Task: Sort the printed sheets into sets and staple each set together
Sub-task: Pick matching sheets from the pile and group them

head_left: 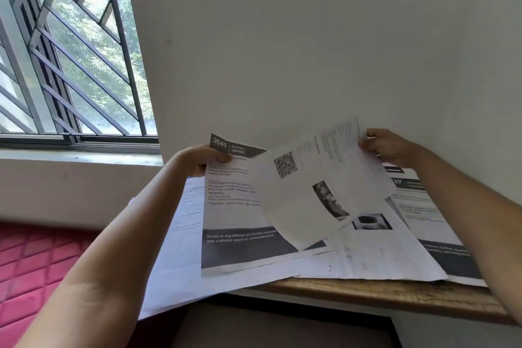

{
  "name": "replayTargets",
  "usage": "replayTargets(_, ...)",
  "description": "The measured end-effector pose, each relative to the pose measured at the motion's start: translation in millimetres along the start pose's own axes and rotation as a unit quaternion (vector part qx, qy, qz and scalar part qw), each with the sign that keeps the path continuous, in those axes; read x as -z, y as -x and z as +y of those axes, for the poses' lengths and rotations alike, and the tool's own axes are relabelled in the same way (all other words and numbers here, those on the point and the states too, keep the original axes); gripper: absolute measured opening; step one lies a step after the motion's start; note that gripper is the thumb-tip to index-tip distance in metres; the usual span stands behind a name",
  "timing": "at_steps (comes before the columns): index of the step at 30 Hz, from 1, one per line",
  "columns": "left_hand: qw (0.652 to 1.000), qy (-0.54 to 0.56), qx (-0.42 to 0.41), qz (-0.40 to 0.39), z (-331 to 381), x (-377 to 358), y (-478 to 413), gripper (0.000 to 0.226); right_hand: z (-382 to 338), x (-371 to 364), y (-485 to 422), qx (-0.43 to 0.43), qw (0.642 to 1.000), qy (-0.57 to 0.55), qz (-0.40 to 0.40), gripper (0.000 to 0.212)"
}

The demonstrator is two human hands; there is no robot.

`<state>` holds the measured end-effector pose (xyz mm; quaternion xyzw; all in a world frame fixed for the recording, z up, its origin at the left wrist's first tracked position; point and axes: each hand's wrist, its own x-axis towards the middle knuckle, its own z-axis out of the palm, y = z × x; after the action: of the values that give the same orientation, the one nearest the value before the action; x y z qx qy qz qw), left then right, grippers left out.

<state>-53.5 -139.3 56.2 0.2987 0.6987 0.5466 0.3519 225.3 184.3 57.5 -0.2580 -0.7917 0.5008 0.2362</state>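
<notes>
While the left grip pinches the top corner of the sheet headed 2641, thumb on the printed face and fingers curled behind, the right grip pinches the far top edge of the QR-code sheet, which hangs tilted across the first and hides its right side. Both are raised in front of the wall, above the loose sheets spread over the bench; whether their lower edges touch that spread I cannot tell.

The step looks like a comparison: do these two pages belong to one set? To do it well, pinch only at the margins so no heading is covered, and swing the QR-code sheet clear of the other so both can be read whole. Match on the printed number, since a sheet marked 37 lies to the right and seems to be a different set. Then lay each page on its own pile, edges squared, before any stapling; no stapler is in view. One overhanging sheet juts past the bench's near left corner and may slide off if brushed
</notes>
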Motion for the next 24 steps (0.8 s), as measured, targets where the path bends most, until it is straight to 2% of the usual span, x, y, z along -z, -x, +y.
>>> replayTargets(5, 0.999, -0.023, -0.021, 0.008, -12, -4, -5, 0.013, -12, -21, -6, 0.072, 0.987, 0.134, -0.06, 0.015)
replayTargets(8, 0.999, -0.025, -0.038, 0.026, -18, -9, -10, 0.012, -18, -40, -11, 0.092, 0.971, 0.203, -0.088, 0.021)
replayTargets(14, 0.996, 0.005, -0.069, 0.056, -29, -16, -17, 0.015, -15, -80, -19, 0.141, 0.911, 0.366, -0.124, 0.008)
replayTargets(17, 0.995, 0.002, -0.07, 0.068, -34, -17, -21, 0.012, -14, -99, -16, 0.164, 0.908, 0.364, -0.129, 0.01)
replayTargets(20, 0.995, -0.001, -0.071, 0.069, -39, -17, -26, 0.014, -12, -104, -13, 0.165, 0.934, 0.294, -0.115, 0.011)
replayTargets(22, 0.995, 0.003, -0.075, 0.067, -41, -18, -28, 0.016, -10, -98, -12, 0.153, 0.954, 0.248, -0.078, 0.029)
replayTargets(24, 0.995, 0.009, -0.081, 0.064, -42, -21, -28, 0.015, -9, -86, -10, 0.145, 0.964, 0.221, -0.004, 0.041)
